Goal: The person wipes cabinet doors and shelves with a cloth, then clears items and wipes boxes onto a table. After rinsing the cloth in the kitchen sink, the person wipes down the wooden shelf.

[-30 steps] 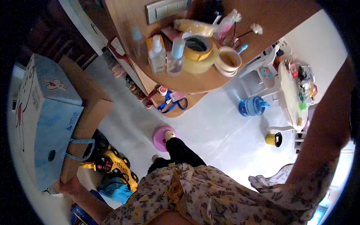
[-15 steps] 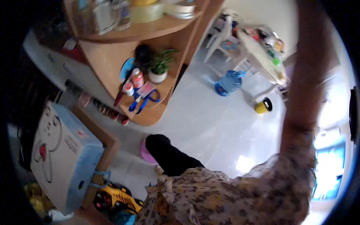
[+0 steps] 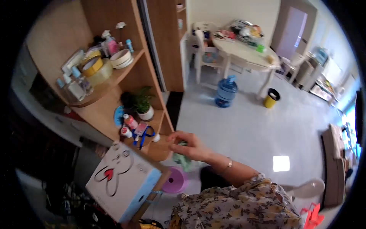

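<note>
My right hand (image 3: pixel 190 147) is raised in front of the shelf unit, its fingers curled round a pale green cloth (image 3: pixel 182 160) that hangs below them. At the lower left, a white and light-blue box (image 3: pixel 124 181) with a cartoon drawing and a red heart is tilted in front of me. My left hand (image 3: pixel 131 224) is at the bottom edge against the box's lower corner, dark and mostly hidden. A pink-purple plastic stool (image 3: pixel 176 180) stands on the floor below the cloth.
The wooden shelf unit (image 3: pixel 126 72) holds tape rolls, bottles, a potted plant (image 3: pixel 144 105) and a blue lanyard (image 3: pixel 143 135). Farther off are a blue water jug (image 3: pixel 226 91), a yellow bin (image 3: pixel 271 98), a cluttered white table (image 3: pixel 244 53) and a sofa (image 3: pixel 333 164).
My right arm has come down from the right side and the hand now shows with the green cloth. The view has swung, and the box appears farther right, nearer the shelf.
</note>
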A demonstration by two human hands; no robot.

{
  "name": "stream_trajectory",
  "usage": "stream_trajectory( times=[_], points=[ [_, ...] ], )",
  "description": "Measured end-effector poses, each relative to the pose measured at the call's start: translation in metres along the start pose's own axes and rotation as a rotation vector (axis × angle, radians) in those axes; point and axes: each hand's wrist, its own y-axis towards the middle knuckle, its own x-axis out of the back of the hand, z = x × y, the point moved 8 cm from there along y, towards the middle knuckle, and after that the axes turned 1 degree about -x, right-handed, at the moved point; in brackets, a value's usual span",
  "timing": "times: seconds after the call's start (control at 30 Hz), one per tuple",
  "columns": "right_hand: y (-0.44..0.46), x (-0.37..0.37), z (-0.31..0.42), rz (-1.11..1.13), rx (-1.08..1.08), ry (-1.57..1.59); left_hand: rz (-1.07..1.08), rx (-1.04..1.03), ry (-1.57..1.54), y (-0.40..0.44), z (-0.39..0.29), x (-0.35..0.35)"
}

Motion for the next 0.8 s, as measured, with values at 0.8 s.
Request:
stream_trajectory(
  times=[0.8],
  points=[
    [-0.030,0.519,-0.017,-0.376,-0.123,-0.221,0.453,0.476,0.055,0.143,0.337,-0.542]
  ],
)
